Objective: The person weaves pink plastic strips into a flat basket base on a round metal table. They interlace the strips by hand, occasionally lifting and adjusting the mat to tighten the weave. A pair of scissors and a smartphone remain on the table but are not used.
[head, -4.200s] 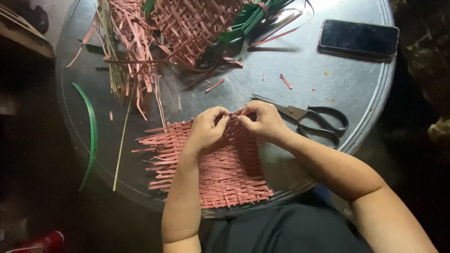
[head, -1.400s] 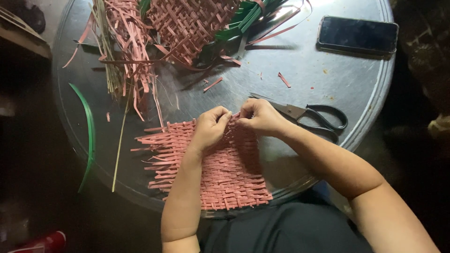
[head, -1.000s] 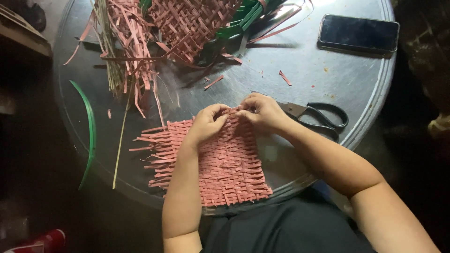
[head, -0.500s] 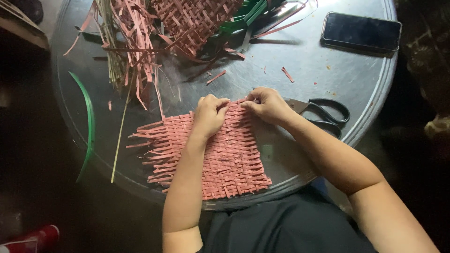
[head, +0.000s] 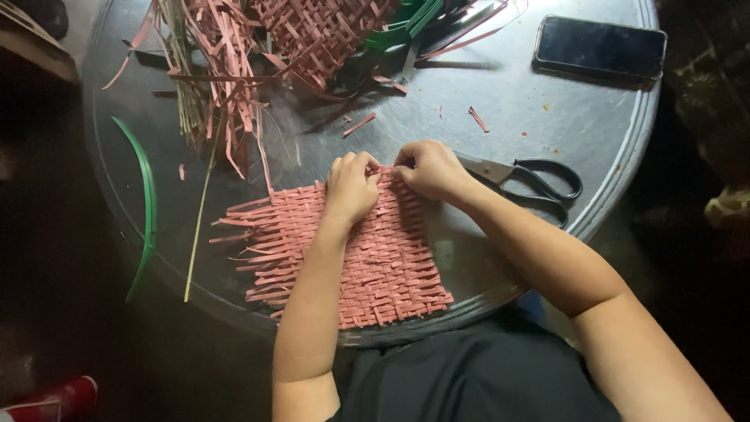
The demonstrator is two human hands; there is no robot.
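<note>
- At frame centre: pink woven mat (head: 367,258), flat on round metal table (head: 547,109).
- Left hand (head: 350,186), right hand (head: 428,169): both pinched strips at mat's far edge, mid-weave.
- Next: tight tucking, likely.

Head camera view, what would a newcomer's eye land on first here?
First, the pink woven mat at the near edge of the round metal table, with the left hand and right hand pinching strips at its far edge. Next, black scissors right of the hands, and a dark phone far right.
</note>
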